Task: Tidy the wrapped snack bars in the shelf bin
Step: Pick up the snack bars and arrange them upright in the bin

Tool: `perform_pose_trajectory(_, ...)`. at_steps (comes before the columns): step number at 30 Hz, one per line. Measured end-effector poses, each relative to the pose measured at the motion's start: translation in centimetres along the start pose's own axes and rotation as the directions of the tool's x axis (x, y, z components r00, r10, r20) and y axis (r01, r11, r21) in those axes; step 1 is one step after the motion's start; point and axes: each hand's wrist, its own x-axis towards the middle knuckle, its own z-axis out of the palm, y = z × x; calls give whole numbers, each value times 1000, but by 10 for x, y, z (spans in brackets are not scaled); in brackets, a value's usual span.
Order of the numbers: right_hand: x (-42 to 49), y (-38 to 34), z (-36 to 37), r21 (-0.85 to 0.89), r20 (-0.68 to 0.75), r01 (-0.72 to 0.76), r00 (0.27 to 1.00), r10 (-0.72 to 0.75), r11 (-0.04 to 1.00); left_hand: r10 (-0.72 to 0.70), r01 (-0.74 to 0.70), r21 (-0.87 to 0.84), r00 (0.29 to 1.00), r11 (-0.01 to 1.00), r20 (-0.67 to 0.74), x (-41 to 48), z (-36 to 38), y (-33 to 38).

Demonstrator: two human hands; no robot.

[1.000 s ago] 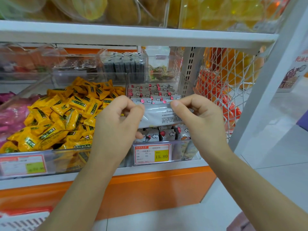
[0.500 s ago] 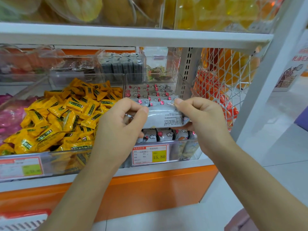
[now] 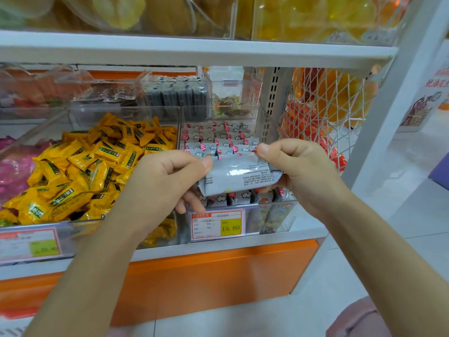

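A grey-white wrapped snack bar [image 3: 239, 175] is held level between both hands, its printed back facing me. My left hand [image 3: 167, 183] pinches its left end and my right hand [image 3: 298, 166] pinches its right end. It hovers above the front of a clear shelf bin [image 3: 267, 215]. Rows of the same grey bars [image 3: 218, 139] with red and cloud marks stand on edge in the bin. The held bar and my fingers hide part of the front row.
A clear bin heaped with yellow wrapped candies [image 3: 97, 166] sits to the left. A price tag reading 15.80 [image 3: 217, 226] is on the bin front. The white shelf above [image 3: 194, 49] hangs low. A white wire mesh basket [image 3: 323, 105] stands at the right, pink packets [image 3: 12, 171] far left.
Both hands have lowered the bar a little toward the bin front, and its right end is tilted slightly up. The grip on both ends is unchanged.
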Motion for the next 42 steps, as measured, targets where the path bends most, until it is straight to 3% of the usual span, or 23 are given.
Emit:
perform_pose_trajectory(4,0,1,1,27,0,-3,1000,3,1000,-13,13,-10,1000,1000,15,1,-2,-3)
perform_pose_trajectory(8,0,3,5,43,-76,9,997,-5,999,32,-30,25,998,999,-62,-2,4,-2)
perform_pose_trajectory(14,0,7,19,100,-332,47,943,-11,994,197,-158,323,976,933,-91,-4,18,-4)
perform_pose_trajectory(18,-4,7,32,229,-212,118,975,-68,966,226,-146,366,956,919,-187,0,18,-5)
perform_pose_trajectory(22,0,8,39,6,-105,151,983,-150,988,266,-106,602,946,791,-183,10,19,-8)
perform_pose_trajectory(27,20,5,23,-201,-237,178,945,-225,963,261,-58,767,954,638,-145,25,17,-14)
perform_pose_trajectory(29,32,5,16,-327,-297,146,922,-248,934,193,-27,808,975,588,-108,29,14,-23)
perform_pose_trajectory(33,60,3,16,-481,-267,151,913,-308,863,115,-21,777,991,629,-67,30,13,-35)
perform_pose_trajectory(37,84,2,27,-732,-40,214,935,-353,647,118,-33,724,991,689,-67,30,13,-37)
perform_pose_trajectory(42,102,-1,32,-875,155,261,949,-274,409,125,-46,678,990,733,-68,30,13,-40)
